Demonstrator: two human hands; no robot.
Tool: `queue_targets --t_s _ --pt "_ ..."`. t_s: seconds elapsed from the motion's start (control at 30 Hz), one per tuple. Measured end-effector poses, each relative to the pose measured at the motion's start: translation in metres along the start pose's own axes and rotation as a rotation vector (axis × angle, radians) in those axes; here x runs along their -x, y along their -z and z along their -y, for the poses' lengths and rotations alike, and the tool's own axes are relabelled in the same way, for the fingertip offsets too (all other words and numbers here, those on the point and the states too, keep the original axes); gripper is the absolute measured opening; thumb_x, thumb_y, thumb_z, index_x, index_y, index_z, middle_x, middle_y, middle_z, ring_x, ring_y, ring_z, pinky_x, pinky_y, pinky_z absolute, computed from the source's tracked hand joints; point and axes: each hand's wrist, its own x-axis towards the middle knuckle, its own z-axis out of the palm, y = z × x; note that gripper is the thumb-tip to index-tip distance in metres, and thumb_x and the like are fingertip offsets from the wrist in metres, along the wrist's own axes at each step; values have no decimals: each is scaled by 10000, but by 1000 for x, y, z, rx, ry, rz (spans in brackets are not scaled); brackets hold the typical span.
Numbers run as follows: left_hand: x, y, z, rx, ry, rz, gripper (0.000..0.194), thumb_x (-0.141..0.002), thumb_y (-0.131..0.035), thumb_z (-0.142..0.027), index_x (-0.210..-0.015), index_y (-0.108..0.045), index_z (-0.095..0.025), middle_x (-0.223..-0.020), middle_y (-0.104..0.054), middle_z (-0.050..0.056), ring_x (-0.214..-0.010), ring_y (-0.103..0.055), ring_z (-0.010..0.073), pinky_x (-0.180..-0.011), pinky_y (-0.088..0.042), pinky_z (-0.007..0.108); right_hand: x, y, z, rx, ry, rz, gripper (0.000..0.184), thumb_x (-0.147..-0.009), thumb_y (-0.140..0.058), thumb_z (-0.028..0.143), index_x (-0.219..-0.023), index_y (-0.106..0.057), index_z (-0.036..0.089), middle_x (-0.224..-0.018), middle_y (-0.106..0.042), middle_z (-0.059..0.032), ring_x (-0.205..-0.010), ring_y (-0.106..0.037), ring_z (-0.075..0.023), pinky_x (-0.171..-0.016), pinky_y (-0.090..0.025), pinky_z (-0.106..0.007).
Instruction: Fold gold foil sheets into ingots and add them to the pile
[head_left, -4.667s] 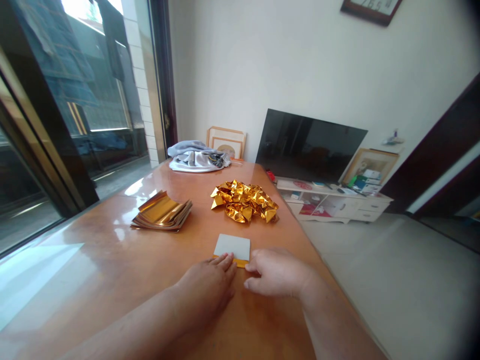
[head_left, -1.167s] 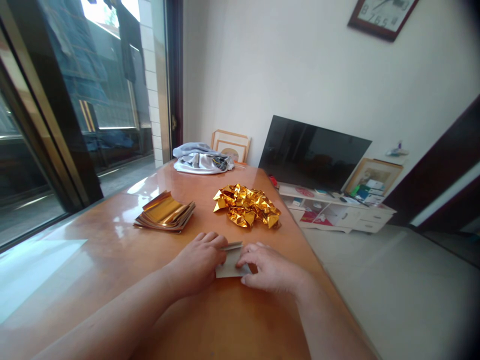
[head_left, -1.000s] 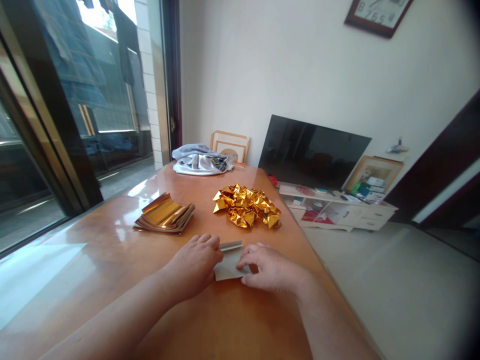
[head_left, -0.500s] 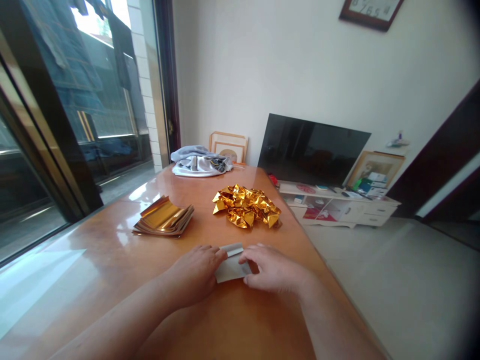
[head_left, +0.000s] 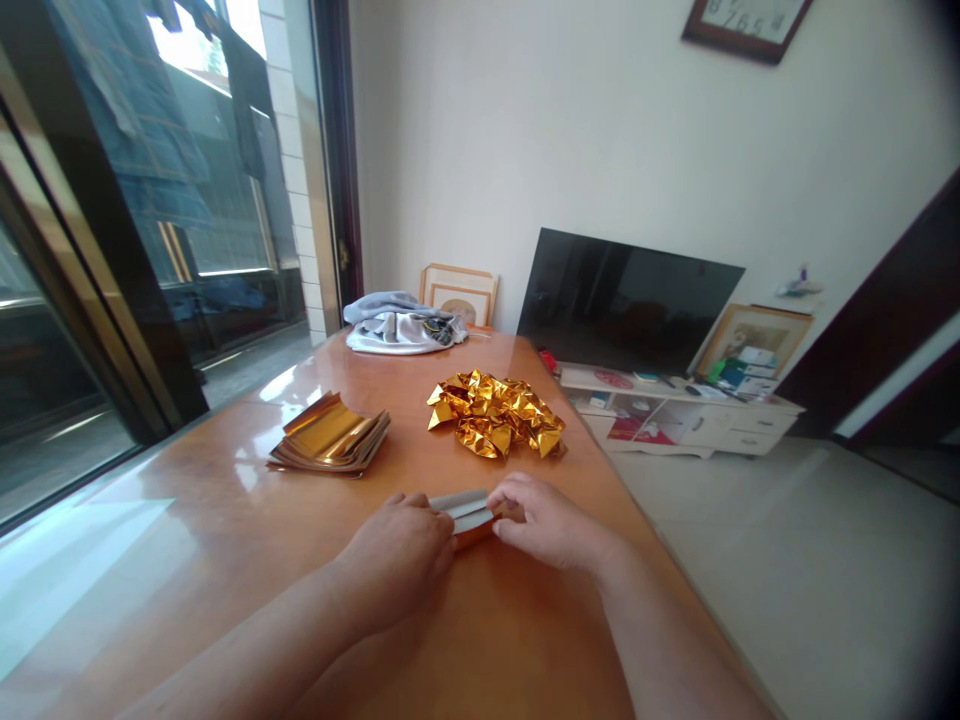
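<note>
Watching remotely, I see a small pale-grey paper sheet (head_left: 466,503) between two bare hands, on or just above the glossy brown table (head_left: 225,560), at the near end. Its long axis runs left to right, the right end very slightly farther away, with a crease along its length. A gold side seems to show under its near edge. The left hand (head_left: 409,540) covers its left end, fingers together and curled over it; the tips are hidden, so I cannot tell whether they pinch. The right hand (head_left: 544,525) is at the right end, thumb on the near side and forefinger on the far side, apparently pinching the paper. Neither hand is nearer: each meets its own end, the sheet bridging the gap. Beyond the left hand lies a stack of gold sheets (head_left: 330,440); straight ahead, beyond the paper, sits a heap of folded gold pieces (head_left: 495,412).
</note>
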Motion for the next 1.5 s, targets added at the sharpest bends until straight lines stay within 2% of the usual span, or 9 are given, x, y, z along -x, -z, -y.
queue_targets --t_s 0.13,0.37,0.53,0.7,0.83,0.93,1.1,1.37,1.5 --pt "-3 -5 4 53 56 -18 338 -1001 -375 -270 -870 -675 -188 -854 -720 90 -807 -644 240 -725 -441 346 -7 -6 -6 -90 -23 17 130 -874 -615 291 -914 -713 216 -945 -645 -23 -815 -604 -151 -721 -446 -247" --pt "-11 -20 14 131 153 -82 260 -996 -378 -292 -941 -613 -195 -935 -698 89 -840 -650 233 -729 -457 325 -17 -23 -16 -76 -127 -73 248 -895 -593 346 -715 -673 196 -761 -648 -5 -712 -569 -146 -623 -378 -246" --pt "-16 -27 19 131 190 -109 152 -969 -431 -281 -957 -568 -217 -943 -683 61 -846 -646 220 -707 -452 308 -19 -35 -17 -31 -221 -162 245 -881 -608 377 -718 -662 202 -737 -671 3 -670 -560 -138 -597 -349 -245" --pt "-18 -25 19 120 184 -67 154 -969 -445 -279 -957 -589 -225 -991 -666 55 -881 -644 199 -729 -458 285 -18 -31 -9 33 -266 -213 213 -882 -613 383 -761 -639 209 -729 -654 9 -659 -548 -141 -586 -343 -249" --pt "-18 -25 19 112 150 -74 232 -990 -415 -274 -978 -642 -232 -969 -647 56 -851 -635 191 -726 -457 290 -16 -21 2 126 -150 -320 132 -906 -586 296 -837 -668 219 -877 -661 -22 -846 -570 -176 -725 -405 -274" --pt "-18 -29 20 105 135 -87 243 -990 -436 -284 -999 -675 -238 -960 -639 57 -842 -626 190 -733 -453 299 -13 -16 8 189 -42 -252 145 -906 -582 238 -920 -726 239 -966 -660 -42 -969 -548 -200 -849 -404 -302" --pt "-19 -33 19 71 87 -106 273 -994 -437 -268 -938 -698 -211 -938 -623 71 -882 -609 205 -791 -445 325 -10 -16 8 249 -28 -71 191 -916 -578 249 -949 -766 256 -923 -655 -48 -937 -538 -204 -831 -396 -305" --pt "-13 -22 6 -56 35 -150 389 -1019 -368 -317 -856 -697 -188 -933 -602 100 -906 -549 250 -828 -410 414 -12 -22 5 205 -88 -111 265 -955 -555 336 -807 -747 231 -858 -640 -47 -884 -546 -190 -800 -396 -291" --pt "-11 -25 0 -69 55 -104 334 -995 -394 -272 -908 -702 -176 -964 -610 116 -908 -549 257 -840 -418 416 -13 -28 2 169 -132 -153 181 -914 -619 348 -834 -735 235 -883 -640 -38 -893 -552 -187 -793 -399 -284"
